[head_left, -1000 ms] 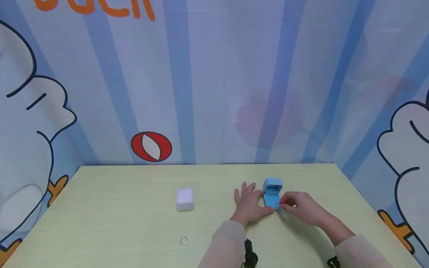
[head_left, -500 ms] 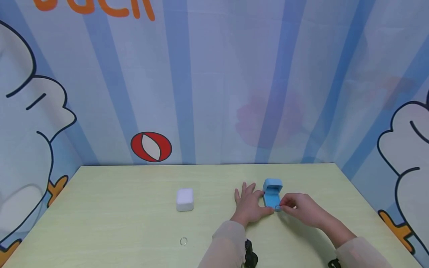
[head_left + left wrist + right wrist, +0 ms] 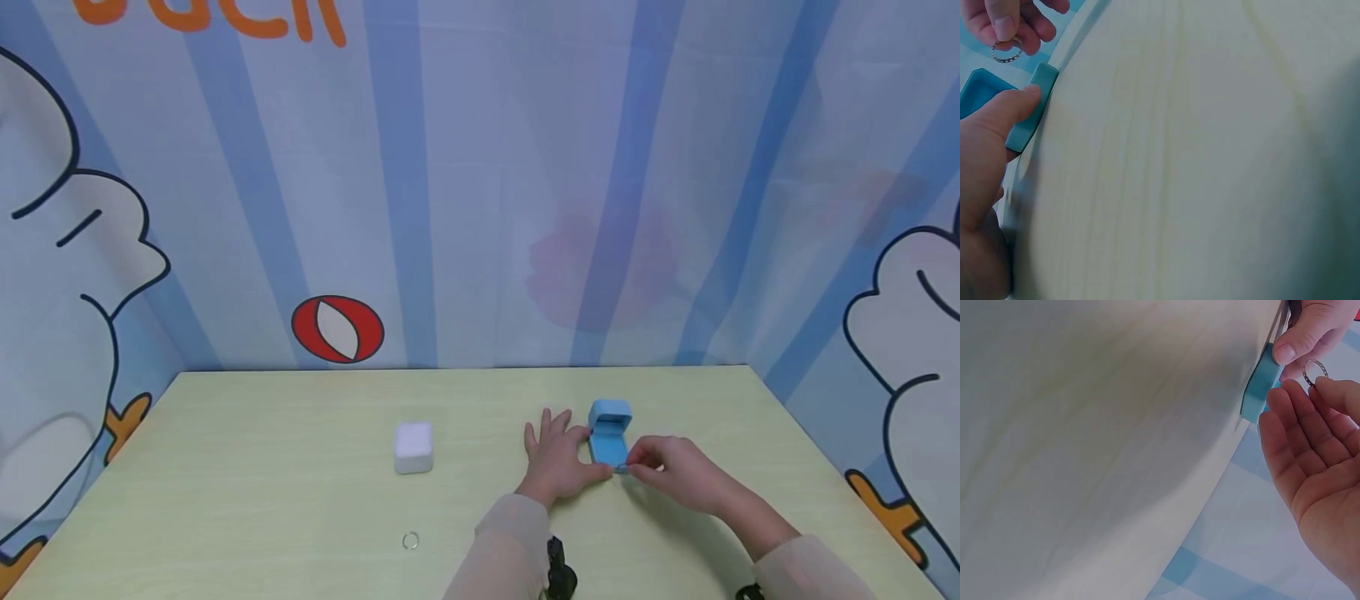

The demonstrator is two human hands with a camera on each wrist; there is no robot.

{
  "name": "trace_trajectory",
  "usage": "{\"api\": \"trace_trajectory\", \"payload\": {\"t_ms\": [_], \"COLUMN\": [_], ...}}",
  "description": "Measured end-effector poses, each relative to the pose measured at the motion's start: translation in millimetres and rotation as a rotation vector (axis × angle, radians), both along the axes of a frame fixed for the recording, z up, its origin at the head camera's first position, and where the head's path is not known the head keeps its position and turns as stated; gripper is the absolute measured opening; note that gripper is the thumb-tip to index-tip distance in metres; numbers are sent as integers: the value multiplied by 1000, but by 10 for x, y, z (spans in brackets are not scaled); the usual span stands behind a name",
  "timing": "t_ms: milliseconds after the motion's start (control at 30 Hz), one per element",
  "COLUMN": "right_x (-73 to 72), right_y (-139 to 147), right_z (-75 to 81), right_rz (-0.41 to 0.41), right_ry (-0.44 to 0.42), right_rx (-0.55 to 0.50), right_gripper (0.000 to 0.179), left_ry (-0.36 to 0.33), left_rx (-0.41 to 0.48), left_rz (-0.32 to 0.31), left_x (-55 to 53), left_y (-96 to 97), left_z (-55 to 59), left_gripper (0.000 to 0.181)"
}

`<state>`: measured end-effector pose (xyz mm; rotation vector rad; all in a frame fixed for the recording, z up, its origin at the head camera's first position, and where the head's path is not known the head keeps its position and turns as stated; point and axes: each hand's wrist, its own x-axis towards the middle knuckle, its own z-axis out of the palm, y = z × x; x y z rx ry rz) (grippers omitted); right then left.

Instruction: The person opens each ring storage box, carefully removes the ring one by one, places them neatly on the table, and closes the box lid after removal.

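A small blue ring box [image 3: 608,450] stands on the table with its lid up. My left hand [image 3: 558,468] grips it from the left, the thumb on its front side and the index finger near its hinge, the other fingers spread. In the left wrist view the thumb [image 3: 1013,107] lies across the teal wall of the box. My right hand [image 3: 681,473] pinches a thin silver ring [image 3: 1305,370] between thumb and index finger. The ring is held just above the front part of the box; small stones show along its band in the left wrist view.
A second silver ring [image 3: 404,542] lies flat on the table [image 3: 247,483], left of my left sleeve. Behind it stands a white rounded box [image 3: 413,450]. A printed blue curtain [image 3: 495,208] rises right behind the table's far edge.
My right hand has moved slightly down and toward me, and the ring now looks flatter in the head view. The left hand and the box have stayed put.
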<state>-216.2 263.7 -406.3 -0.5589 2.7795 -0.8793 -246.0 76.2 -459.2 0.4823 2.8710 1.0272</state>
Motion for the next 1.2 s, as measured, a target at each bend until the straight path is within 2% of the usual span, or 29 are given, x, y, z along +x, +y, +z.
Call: {"api": "trace_trajectory", "payload": {"t_ms": [467, 1200], "right_x": [-11, 54], "right_y": [41, 66], "right_z": [-41, -47], "right_rz": [32, 57], "right_ry": [18, 25], "right_rx": [14, 9], "right_gripper": [7, 11], "left_ry": [2, 20], "left_rx": [-2, -18], "left_rz": [1, 0], "left_x": [-3, -23], "left_y": [1, 15], "left_z": [-10, -31], "left_gripper": [60, 60]}}
